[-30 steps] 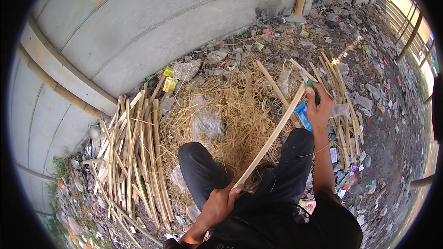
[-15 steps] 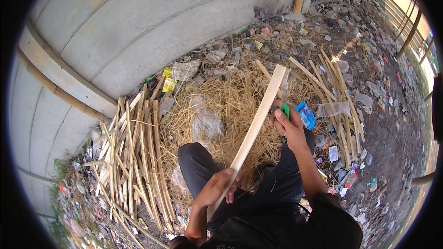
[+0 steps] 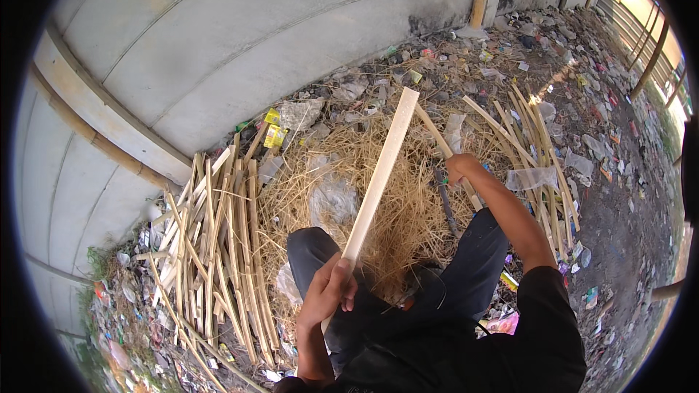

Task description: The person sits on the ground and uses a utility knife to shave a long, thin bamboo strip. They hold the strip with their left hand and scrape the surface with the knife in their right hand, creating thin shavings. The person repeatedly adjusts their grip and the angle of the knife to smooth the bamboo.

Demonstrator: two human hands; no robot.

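1. Evidently the left hand (image 3: pixel 329 292) is wrapped tight around the near end of a pale bamboo slat (image 3: pixel 380 180). The slat slants up from about 6 o'clock to 12 o'clock over the lap, its far end clear of the ground, a hold that keeps the whole length free for working.
2. At 2 o'clock the right hand (image 3: pixel 460 169) is closed in a fist on a dark-bladed knife (image 3: pixel 444 202) with a bit of green at the grip. The blade points down toward the straw pile (image 3: pixel 408 204) and stands apart from the slat.
3. Straw shavings lie thick under the slat, between the knees.
4. Split bamboo sticks (image 3: pixel 218 247) lie heaped at 9 o'clock within easy reach; further bamboo strips (image 3: pixel 531 138) fan out at 2 o'clock.
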